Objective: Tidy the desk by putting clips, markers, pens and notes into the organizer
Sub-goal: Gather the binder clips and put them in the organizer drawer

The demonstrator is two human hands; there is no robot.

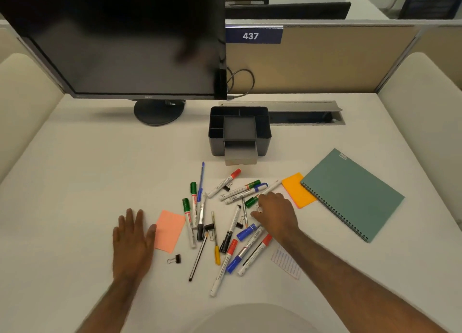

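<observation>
closest to the person, the left hand (132, 242) lies flat on the white table (75, 182), its fingers spread wide and holding nothing. its thumb edge touches the pink sticky note (168, 231). just beside it sits a small black binder clip (175, 259).

a little further in is the messy pile of white markers with red, blue and green caps (232, 232), mixed with thin pens and more clips. the right hand (276, 215) is down on the pile, fingers curled at something small. it could be a clip, but i cannot tell if the hand has really got hold of it.

past that hand lie the orange sticky note (298, 190) and the green spiral notebook (352, 195).

farthest off stands the black plastic organizer (239, 132), in front of the dark monitor (120, 45). its boxes look bare, so the tidy-up seems to be only starting. i think the step now is picking the first thing. next, the right hand needs a firm pinch, then a lift up and a reach forward to drop it in a small box.
</observation>
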